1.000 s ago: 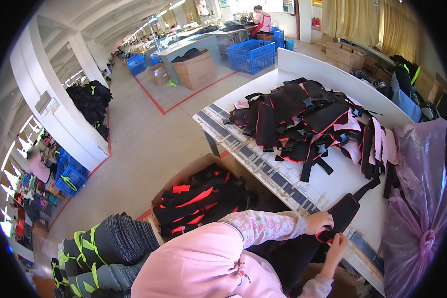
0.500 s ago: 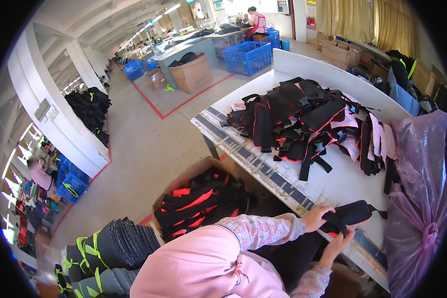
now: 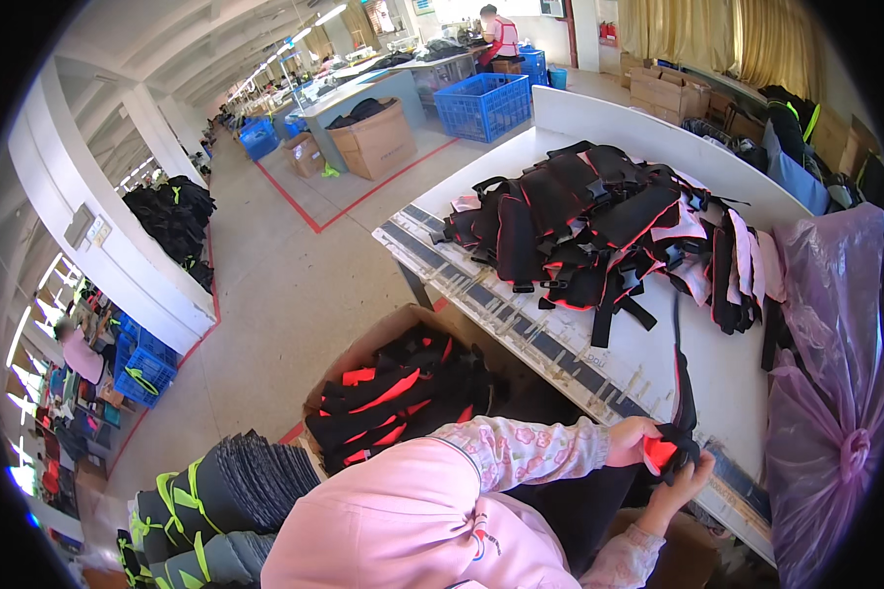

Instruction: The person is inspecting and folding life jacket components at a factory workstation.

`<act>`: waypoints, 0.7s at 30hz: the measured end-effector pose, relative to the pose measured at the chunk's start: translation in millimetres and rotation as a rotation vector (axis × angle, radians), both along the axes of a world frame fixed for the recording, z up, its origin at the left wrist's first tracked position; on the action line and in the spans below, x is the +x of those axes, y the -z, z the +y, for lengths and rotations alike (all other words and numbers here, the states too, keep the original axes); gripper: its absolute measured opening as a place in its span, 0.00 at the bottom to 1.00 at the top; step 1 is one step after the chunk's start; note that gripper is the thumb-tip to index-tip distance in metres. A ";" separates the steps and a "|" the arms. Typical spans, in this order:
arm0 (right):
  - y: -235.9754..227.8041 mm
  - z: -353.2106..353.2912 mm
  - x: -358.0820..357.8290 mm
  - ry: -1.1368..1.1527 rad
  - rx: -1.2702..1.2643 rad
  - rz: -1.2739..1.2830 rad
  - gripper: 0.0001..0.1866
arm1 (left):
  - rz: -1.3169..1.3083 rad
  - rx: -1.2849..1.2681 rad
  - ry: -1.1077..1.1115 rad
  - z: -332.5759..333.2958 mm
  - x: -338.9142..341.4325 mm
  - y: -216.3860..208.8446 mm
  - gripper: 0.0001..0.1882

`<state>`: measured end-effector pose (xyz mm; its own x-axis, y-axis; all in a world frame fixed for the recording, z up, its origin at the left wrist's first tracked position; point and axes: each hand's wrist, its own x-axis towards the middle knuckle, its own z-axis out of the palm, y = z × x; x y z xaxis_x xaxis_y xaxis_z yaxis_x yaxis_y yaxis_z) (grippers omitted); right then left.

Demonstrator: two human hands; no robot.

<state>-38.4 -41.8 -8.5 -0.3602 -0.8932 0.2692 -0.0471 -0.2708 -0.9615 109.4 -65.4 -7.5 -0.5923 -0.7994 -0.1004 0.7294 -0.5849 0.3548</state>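
Observation:
At the near edge of the white table (image 3: pixel 725 365), both my hands are closed on a black padded strap piece (image 3: pixel 687 393) with red trim. My left hand (image 3: pixel 633 442) grips its red-sided part, fingers bent around the fabric. From below, my right hand (image 3: pixel 686 483) pinches the bunched black end. A narrow strap end rises from between the hands over the tabletop. Further back on the table lies a heap of similar black pieces (image 3: pixel 560 201) with red edging, black buckles and some pale pink faces. What the fingertips press together is partly hidden.
A cardboard box (image 3: pixel 355 354) of black and red pieces stands left of the table. Tied black bundles (image 3: pixel 182 506) with lime bands lie at lower left. A purple plastic bag (image 3: pixel 823 393) borders the table's right side. A blue crate (image 3: pixel 483 108) stands beyond; co-workers sit farther off.
The strap piece lay flat at the table edge; now it is bunched between my hands, red side showing and its strap end raised. My right hand has shifted slightly right.

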 end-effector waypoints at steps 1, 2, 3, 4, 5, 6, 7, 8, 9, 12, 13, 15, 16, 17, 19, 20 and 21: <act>-7.3 2.4 6.8 -0.051 0.018 -0.109 0.04 | 0.003 0.006 -0.006 -0.3 2.4 2.3 0.20; -12.8 3.3 12.2 -0.103 0.036 -0.219 0.05 | 0.013 -0.011 -0.026 -0.9 4.9 4.2 0.17; -15.6 2.6 15.8 -0.110 0.042 -0.217 0.05 | 0.023 -0.028 -0.047 -1.5 8.1 5.6 0.15; -19.1 6.4 14.4 -0.131 0.054 -0.266 0.05 | 0.022 -0.026 -0.046 2.1 9.9 -0.2 0.15; -20.9 7.2 13.0 -0.151 0.062 -0.319 0.06 | -0.176 -0.078 -0.097 2.9 14.1 -12.0 0.11; -20.5 8.2 11.3 -0.149 0.061 -0.322 0.06 | -0.373 -0.130 -0.149 2.6 15.2 -22.9 0.09; -20.6 9.2 11.5 -0.201 0.062 -0.403 0.06 | -0.376 -0.132 -0.155 2.9 13.3 -35.2 0.09; -20.5 8.4 12.9 -0.255 0.063 -0.484 0.05 | -0.289 -0.016 -0.159 2.3 10.0 -47.2 0.06; -21.8 7.9 15.3 -0.261 0.062 -0.487 0.05 | -0.200 0.100 -0.163 1.2 9.0 -52.9 0.05; -39.3 18.4 28.8 -0.277 0.100 -0.668 0.08 | -0.251 0.038 -0.147 -6.8 11.0 -45.6 0.08; -52.4 28.4 36.0 -0.260 0.097 -0.677 0.14 | -0.252 0.039 -0.149 -6.7 10.9 -44.7 0.08; -53.7 29.8 37.6 -0.245 0.097 -0.687 0.21 | -0.332 -0.147 -0.132 -4.9 8.8 -46.4 0.09; -42.5 25.3 25.7 -0.430 0.035 -0.775 0.24 | -0.322 -0.170 -0.119 2.1 8.8 -62.7 0.08; -29.5 18.5 14.7 -0.630 -0.028 -0.858 0.28 | -0.320 -0.170 -0.127 2.7 11.0 -62.2 0.08; -0.9 8.6 -10.6 -0.711 -0.046 -1.018 0.28 | -0.516 -0.318 -0.046 2.5 14.5 -57.6 0.07; -15.0 11.7 -10.9 -0.600 -0.027 -0.944 0.24 | -0.516 -0.315 -0.044 5.2 17.1 -64.0 0.07; -29.3 15.4 -11.7 -0.490 -0.008 -0.868 0.19 | -0.603 -0.299 0.006 10.2 21.5 -71.7 0.07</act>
<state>-50.1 -26.4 20.8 -0.0270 -0.9952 0.0936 0.7899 -0.0786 -0.6081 131.0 -55.2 64.2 -0.5069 -0.8409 -0.1897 0.3497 -0.4016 0.8464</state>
